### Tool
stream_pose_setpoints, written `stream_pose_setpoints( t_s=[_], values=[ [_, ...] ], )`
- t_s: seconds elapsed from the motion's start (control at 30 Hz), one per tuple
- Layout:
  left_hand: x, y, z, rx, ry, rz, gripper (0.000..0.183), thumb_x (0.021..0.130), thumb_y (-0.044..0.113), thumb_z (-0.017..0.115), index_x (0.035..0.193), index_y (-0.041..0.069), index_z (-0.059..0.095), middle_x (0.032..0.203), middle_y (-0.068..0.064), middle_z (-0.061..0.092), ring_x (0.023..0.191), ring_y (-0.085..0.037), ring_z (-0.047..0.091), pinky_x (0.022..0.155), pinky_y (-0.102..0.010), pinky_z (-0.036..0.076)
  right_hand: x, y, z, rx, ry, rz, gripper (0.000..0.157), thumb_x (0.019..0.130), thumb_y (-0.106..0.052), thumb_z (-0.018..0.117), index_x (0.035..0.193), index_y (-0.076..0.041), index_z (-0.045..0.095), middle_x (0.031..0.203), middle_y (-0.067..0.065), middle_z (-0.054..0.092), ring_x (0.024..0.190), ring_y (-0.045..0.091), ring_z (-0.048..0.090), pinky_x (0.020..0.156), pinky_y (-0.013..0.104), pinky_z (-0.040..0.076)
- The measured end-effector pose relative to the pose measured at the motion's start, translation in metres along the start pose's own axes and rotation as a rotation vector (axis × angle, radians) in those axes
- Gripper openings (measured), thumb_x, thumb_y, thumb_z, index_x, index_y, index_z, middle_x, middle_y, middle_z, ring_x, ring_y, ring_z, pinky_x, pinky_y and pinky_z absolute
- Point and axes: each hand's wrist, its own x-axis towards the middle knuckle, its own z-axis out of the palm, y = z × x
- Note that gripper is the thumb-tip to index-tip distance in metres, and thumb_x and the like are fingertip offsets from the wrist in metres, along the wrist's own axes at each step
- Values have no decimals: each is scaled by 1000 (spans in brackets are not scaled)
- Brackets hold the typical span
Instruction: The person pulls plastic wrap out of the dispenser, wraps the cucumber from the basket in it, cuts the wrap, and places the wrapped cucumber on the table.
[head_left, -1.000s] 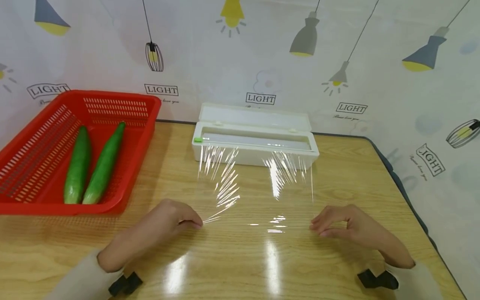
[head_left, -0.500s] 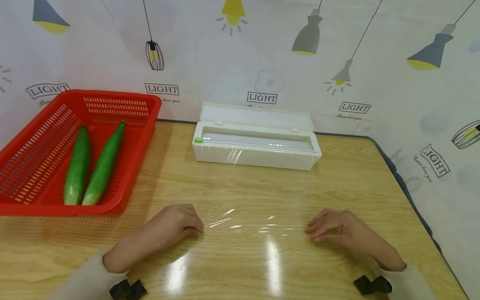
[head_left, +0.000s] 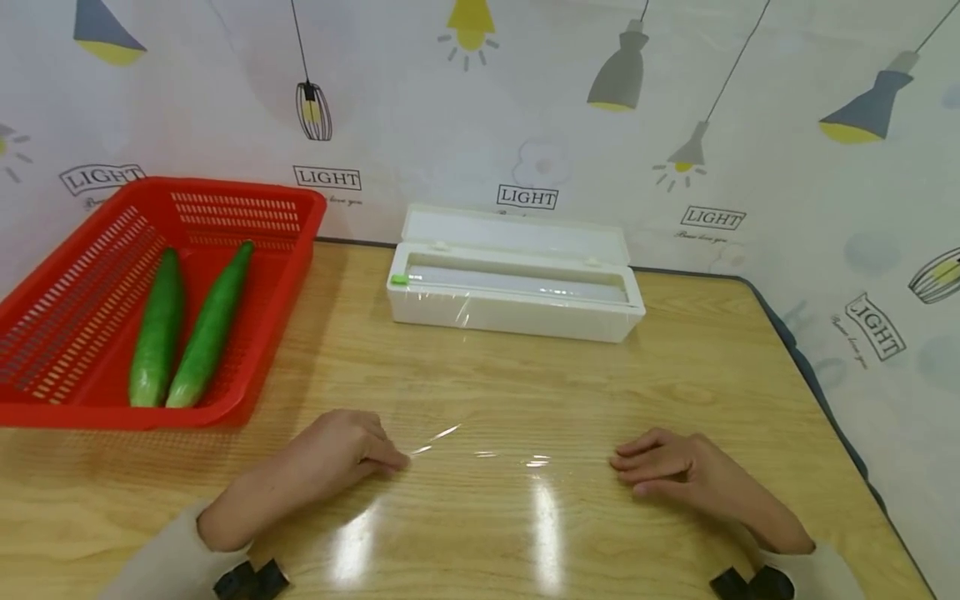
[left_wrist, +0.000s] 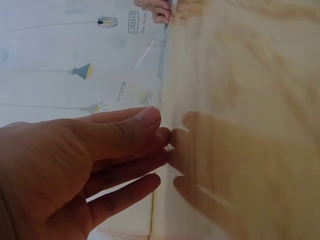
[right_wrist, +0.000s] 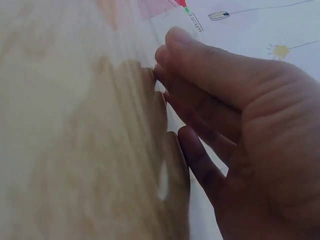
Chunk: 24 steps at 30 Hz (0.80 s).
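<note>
A sheet of clear cling film (head_left: 537, 461) runs from the white cling film box (head_left: 517, 312) toward me, lying low along the table and showing mostly as bright glints. My left hand (head_left: 341, 447) pinches its near left corner between thumb and index finger, fingertips down at the wood. At the near right corner my right hand (head_left: 678, 467) pinches the film the same way. In the left wrist view the thumb (left_wrist: 145, 117) lies against the index finger, the other fingers touching the table. The right wrist view shows film by the thumb tip (right_wrist: 180, 36). The box lid stands raised, with a green slider (head_left: 400, 280) at its left end.
A red plastic basket (head_left: 281, 304) stands at the left with two green cucumber-like vegetables (head_left: 206, 333) in it. Behind the wooden table (head_left: 517, 375) hangs a white wall covering (head_left: 450, 125) printed with lamps. The table's dark edge (head_left: 817, 392) runs along the right.
Both hands have come down toward the table and slightly nearer me, still holding the film. The film has dropped from a raised, glinting sheet to lie low; the box has stayed put.
</note>
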Motion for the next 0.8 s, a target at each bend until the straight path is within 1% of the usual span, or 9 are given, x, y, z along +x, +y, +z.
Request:
stream_pose_setpoints(
  t_s=[0.1,0.17,0.27,0.37,0.5,0.57,0.73,0.8],
  values=[
    [-4,0,-1,27,-3,36,18,78,8,77,93,18,79,84,8,70,75,-5,61,66,-21,50,-4,2,1,26,-5,-15,37,80,10,69,114,-3,70,117,15,65,113,23,55,94,19,41],
    [-7,1,-2,44,-6,56,16,77,9,77,91,18,79,88,6,72,80,-7,64,70,-24,51,-5,4,2,37,0,-58,40,79,16,67,116,0,68,117,18,64,114,25,54,95,20,41],
    [-10,2,-4,60,-18,64,14,76,11,78,88,19,79,94,3,72,88,-9,67,75,-28,52,-5,7,4,44,12,-112,43,78,21,62,117,3,66,117,20,63,114,27,54,95,21,41],
    [-11,4,-7,64,-41,46,10,78,15,78,86,21,79,96,4,72,92,-8,67,75,-27,52,-5,8,5,39,29,-106,44,79,22,60,118,3,66,117,21,63,113,26,55,93,21,43],
    [-12,6,-9,72,-61,16,7,79,19,77,85,23,79,95,7,72,93,-7,66,74,-27,52,-5,6,6,13,53,-53,42,81,19,60,117,-1,68,116,19,64,111,25,56,90,19,44],
    [-13,8,-10,48,-79,-17,9,80,18,76,88,22,79,95,7,71,94,-6,66,75,-29,53,-6,4,7,-12,57,-33,40,82,17,62,115,-4,70,115,16,65,112,24,56,92,19,42],
    [-16,10,-12,4,-102,-71,12,81,16,77,91,22,79,95,7,71,94,-6,65,75,-31,54,-11,-1,14,-99,105,-34,37,80,12,67,111,-9,73,112,9,68,113,24,57,96,19,39],
    [-16,10,-12,16,-95,-60,11,80,17,77,89,23,78,94,8,71,93,-5,65,73,-31,54,-13,-3,17,-102,139,-43,37,80,13,67,110,-8,73,111,10,68,114,25,57,96,19,40]
  ],
)
